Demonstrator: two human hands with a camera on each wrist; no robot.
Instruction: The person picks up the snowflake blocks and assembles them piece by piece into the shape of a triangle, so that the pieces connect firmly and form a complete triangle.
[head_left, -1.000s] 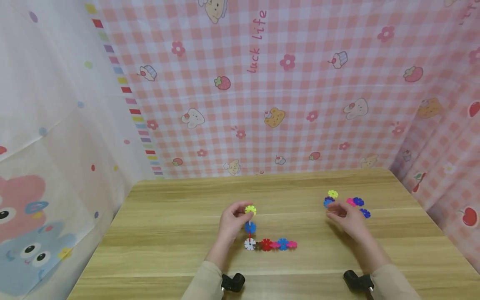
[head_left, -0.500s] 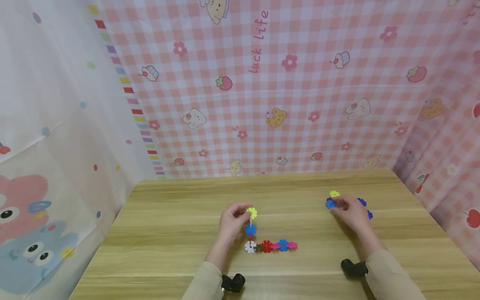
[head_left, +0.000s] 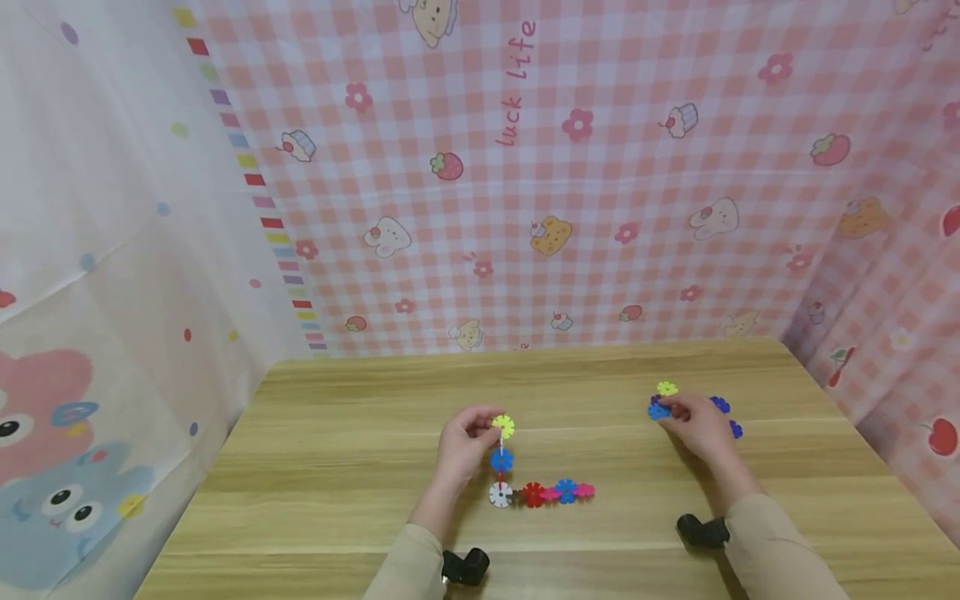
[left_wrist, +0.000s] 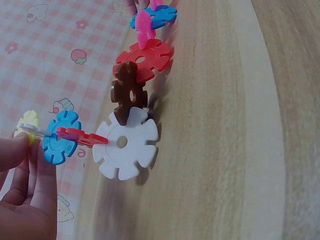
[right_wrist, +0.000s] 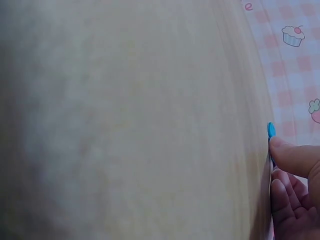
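Observation:
In the head view my left hand [head_left: 465, 442] pinches a yellow snowflake disc [head_left: 503, 427] between thumb and fingers. It tops an L-shaped chain of interlocked discs. In the left wrist view a white disc [left_wrist: 31, 130], a blue disc [left_wrist: 62, 137] and a red disc [left_wrist: 82, 136] link it to a larger-looking white corner disc [left_wrist: 125, 143]. A brown disc [left_wrist: 129, 92] and a second red disc [left_wrist: 144, 60] continue the other arm. At the right, my right hand [head_left: 699, 425] has its thumb and fingertips at the edge of a loose blue disc [head_left: 657, 410], pinching it.
A yellow disc [head_left: 667, 388] lies just behind the right fingertips, with a dark purple disc [head_left: 656, 401] partly hidden. Dark blue discs [head_left: 720, 404] lie beyond that hand. A patterned curtain [head_left: 600, 275] hangs along the back edge of the wooden table [head_left: 360, 400].
My right hand has closed in on the loose blue disc, its thumb and fingers coming together at the edge. My left hand keeps its pinch on the yellow disc, almost still.

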